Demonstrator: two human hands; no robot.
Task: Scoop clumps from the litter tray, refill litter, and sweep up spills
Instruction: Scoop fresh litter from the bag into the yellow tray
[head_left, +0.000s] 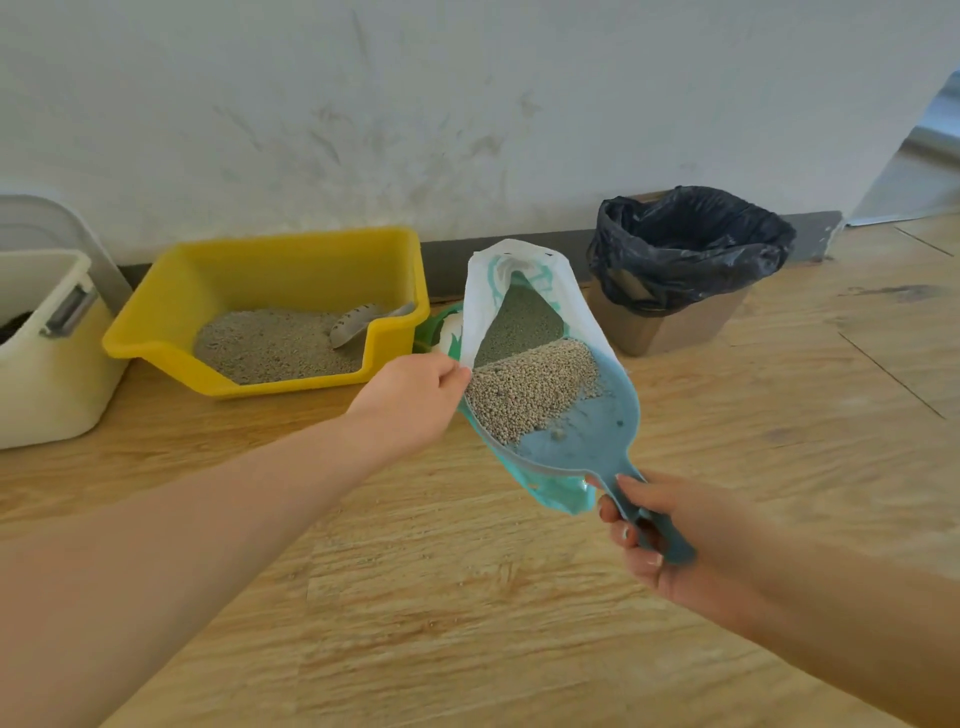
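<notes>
Both hands are working at the centre of the frame: the left hand (415, 400) is pinching the near lip of the litter bag (519, 291) so its mouth is gaping, while the right hand (670, 545), lower right, is curling its fingers round the handle of the blue scoop (587, 421). Across the upper frame the scuffed wall is backing everything, and the wooden floor (467, 597) is carrying it all. At upper left the yellow litter tray (270, 260) is sitting against the wall, its low front notch facing the person, thinly covered with litter and holding a grey slotted scoop (358, 322) left resting inside, probably from the clump scooping. To its left a white lidded bin (47, 358) is standing; at upper right a black-lined waste bin (691, 249) is waiting just beside the bag. The scoop's blade is lying at the bag's mouth, tilted handle-down so the heap of fresh pellets (530, 389) is staying put; this looks like the refill step under way.
</notes>
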